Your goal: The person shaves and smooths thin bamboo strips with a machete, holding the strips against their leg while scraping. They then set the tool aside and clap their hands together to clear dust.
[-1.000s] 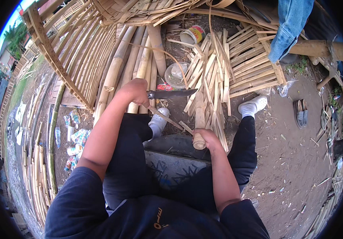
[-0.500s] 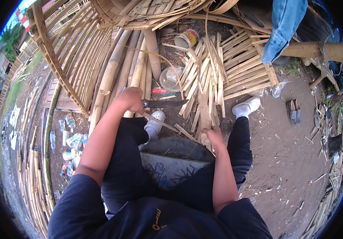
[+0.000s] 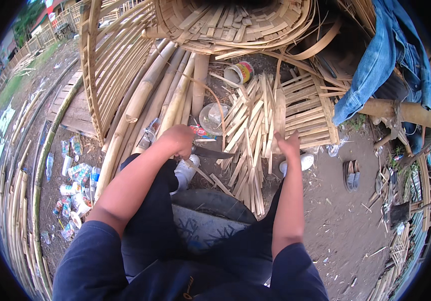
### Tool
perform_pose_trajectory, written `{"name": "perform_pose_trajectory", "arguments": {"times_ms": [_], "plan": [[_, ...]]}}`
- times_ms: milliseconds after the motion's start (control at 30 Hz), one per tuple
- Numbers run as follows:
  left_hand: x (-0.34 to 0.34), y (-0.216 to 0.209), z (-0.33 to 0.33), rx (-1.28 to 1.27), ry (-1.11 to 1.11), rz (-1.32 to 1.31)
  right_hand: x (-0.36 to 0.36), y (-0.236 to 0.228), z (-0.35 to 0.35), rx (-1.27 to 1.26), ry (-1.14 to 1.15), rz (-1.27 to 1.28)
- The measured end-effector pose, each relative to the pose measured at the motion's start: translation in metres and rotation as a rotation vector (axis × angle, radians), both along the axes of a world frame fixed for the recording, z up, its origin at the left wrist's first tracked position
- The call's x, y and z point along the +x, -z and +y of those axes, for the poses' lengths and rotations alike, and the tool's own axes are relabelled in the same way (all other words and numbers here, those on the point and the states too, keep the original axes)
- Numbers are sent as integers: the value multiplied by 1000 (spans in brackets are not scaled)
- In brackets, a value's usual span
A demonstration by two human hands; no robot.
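Observation:
My left hand (image 3: 178, 141) is closed around the handle of a knife, whose dark blade (image 3: 214, 154) points to the right over the ground. At the near end of a wide bamboo slat (image 3: 279, 116), my right hand (image 3: 289, 146) has its thumb and forefinger spread apart. That slat lies on a heap of split bamboo strips (image 3: 255, 130) between my feet. A thin strip (image 3: 201, 171) slants down below my left hand. Between my legs stands a dark, rounded block or container (image 3: 210, 203) with a scrawled grey front.
A woven bamboo basket (image 3: 235, 35) and a slatted bamboo panel (image 3: 305, 110) lie ahead. Bamboo poles (image 3: 143, 95) run along the left, near plastic litter (image 3: 80, 175). Blue denim cloth (image 3: 391, 60) hangs at right over a bamboo pole (image 3: 401, 110). Shoes (image 3: 352, 175) sit on the dirt.
My right hand has moved forward and right with the wide slat, which now lies on the heap, and its fingers have spread. The knife stays in my left hand. The view has tilted up.

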State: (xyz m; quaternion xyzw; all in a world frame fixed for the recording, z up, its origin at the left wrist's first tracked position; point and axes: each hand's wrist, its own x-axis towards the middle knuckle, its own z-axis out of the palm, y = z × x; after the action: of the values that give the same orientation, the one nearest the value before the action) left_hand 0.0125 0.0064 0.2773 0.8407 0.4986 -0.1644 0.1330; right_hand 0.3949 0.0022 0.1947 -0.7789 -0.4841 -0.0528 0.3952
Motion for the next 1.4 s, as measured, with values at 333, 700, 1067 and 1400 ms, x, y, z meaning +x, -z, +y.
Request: {"name": "perform_pose_trajectory", "arguments": {"times_ms": [333, 700, 1067, 1400], "plan": [[-6, -1, -17, 62, -35, -12, -205, -22, -87, -1042, -726, 1186], [7, -2, -36, 134, 3, 31, -268, -5, -83, -582, -434, 2171], [-11, -44, -17, -712, -126, -118, -264, 2, -86, -507, -326, 2064], [-15, -6, -34, -942, -27, -643, -223, 46, -93, -386, -211, 2054]]}}
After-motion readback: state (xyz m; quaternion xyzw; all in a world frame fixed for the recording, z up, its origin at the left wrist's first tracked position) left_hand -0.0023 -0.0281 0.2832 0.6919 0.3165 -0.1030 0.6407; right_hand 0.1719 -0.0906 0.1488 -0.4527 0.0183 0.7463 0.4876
